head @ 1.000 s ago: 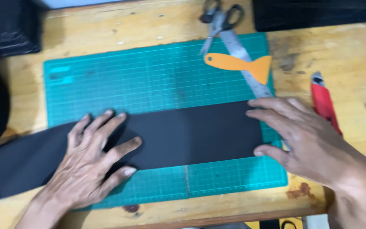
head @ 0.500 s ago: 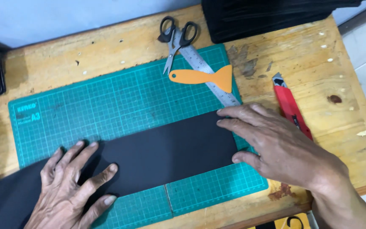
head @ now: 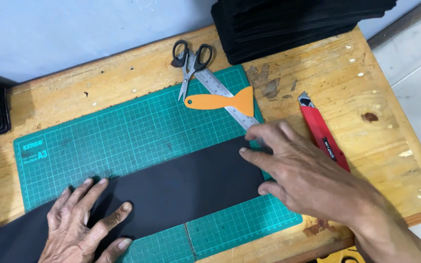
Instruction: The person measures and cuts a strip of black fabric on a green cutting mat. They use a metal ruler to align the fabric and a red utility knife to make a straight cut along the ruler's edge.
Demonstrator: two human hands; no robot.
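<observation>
Black sheet, one, under left hand, right hand, one ruler

Black sheet on green cutting mat: my left hand flat on it, my right hand at its end, touching steel ruler.

A long strip of black sheet material lies flat across a green cutting mat, running from 8 o'clock toward 3 o'clock, its left end hanging past the mat's edge, its right end cut square
</observation>
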